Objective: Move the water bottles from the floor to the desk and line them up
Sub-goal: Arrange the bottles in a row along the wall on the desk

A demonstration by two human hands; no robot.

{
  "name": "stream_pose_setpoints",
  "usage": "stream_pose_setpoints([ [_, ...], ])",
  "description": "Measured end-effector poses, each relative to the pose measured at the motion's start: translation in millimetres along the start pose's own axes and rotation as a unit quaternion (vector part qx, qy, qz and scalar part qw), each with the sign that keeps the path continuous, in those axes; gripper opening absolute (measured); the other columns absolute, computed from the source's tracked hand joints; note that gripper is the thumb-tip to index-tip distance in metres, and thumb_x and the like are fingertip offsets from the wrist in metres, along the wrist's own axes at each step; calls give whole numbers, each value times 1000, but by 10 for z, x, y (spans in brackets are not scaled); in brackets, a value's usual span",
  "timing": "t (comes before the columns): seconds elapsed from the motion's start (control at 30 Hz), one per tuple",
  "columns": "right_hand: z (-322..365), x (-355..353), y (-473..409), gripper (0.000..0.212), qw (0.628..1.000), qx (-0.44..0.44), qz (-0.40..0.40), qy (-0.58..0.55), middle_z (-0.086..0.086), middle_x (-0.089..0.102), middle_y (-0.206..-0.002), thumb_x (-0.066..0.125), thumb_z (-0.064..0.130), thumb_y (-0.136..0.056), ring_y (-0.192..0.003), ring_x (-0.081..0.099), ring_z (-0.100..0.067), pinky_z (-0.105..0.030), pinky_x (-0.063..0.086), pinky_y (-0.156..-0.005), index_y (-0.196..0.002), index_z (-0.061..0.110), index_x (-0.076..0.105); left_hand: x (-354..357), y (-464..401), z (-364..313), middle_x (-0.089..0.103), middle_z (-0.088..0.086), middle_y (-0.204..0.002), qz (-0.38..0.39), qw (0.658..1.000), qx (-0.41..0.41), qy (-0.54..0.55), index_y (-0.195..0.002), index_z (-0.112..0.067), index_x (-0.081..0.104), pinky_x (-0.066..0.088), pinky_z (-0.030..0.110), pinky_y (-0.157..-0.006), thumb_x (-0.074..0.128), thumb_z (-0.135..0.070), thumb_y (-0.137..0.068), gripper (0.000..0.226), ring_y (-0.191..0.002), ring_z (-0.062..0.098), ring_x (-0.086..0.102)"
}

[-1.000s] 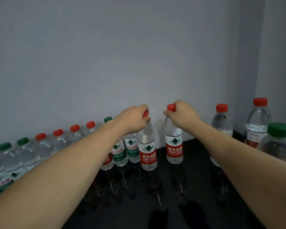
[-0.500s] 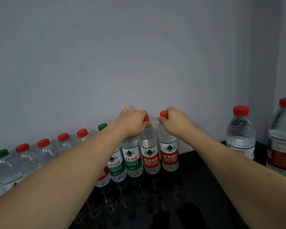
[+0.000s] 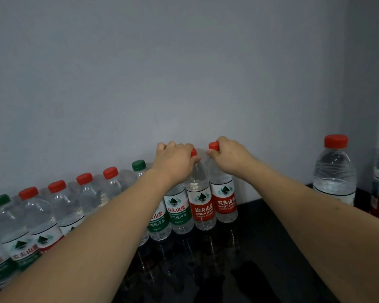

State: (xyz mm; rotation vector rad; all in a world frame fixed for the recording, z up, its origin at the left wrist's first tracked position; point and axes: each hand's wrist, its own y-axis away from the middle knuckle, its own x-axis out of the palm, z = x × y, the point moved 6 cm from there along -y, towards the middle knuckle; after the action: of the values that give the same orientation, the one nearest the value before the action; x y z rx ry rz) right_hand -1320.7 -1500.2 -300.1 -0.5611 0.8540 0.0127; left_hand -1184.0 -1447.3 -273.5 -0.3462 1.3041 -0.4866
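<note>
A long row of clear plastic water bottles (image 3: 109,193) already stands against the far wall on the glossy black desk (image 3: 271,248). The left hand (image 3: 173,162) and right hand (image 3: 230,156) each grip a red-capped bottle's neck at the row's right end. Two larger bottles (image 3: 334,171) stand apart, far right, likely unplaced.
</note>
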Motion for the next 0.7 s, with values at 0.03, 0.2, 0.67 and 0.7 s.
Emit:
stream_pose_setpoints([
  [0.03,3,12,-7,37,1000,2,-2,-5,-9,60,-100,49,45,-96,-89,58,-25,-41,50,-78,-113,11,49,6,11,2,64,-1,-103,-4,1000,-1,4,-106,-25,55,28,41,-87,35,-49,-100,33,-95,20,48],
  [0.2,-13,45,-39,38,1000,-1,1,-15,-8,59,-100,48,45,-96,-89,57,-24,-39,49,-76,-115,12,49,47,20,18,62,-2,-107,-26,1000,0,16,-114,-25,53,24,41,-85,33,-48,-101,33,-95,19,48],
  [0.67,-44,92,-76,39,1000,2,-6,-27,-9,60,-100,48,43,-96,-89,58,-25,-37,49,-74,-118,10,47,124,-26,14,62,-2,-111,-59,998,5,31,-126,-29,47,21,38,-82,34,-43,-100,31,-100,20,47],
  [0.7,-43,91,-75,39,1000,1,-7,-25,-9,59,-100,48,43,-96,-89,58,-25,-37,49,-74,-118,10,47,126,-23,13,62,-2,-111,-58,998,3,30,-126,-29,47,22,38,-83,34,-43,-100,32,-100,20,47],
])
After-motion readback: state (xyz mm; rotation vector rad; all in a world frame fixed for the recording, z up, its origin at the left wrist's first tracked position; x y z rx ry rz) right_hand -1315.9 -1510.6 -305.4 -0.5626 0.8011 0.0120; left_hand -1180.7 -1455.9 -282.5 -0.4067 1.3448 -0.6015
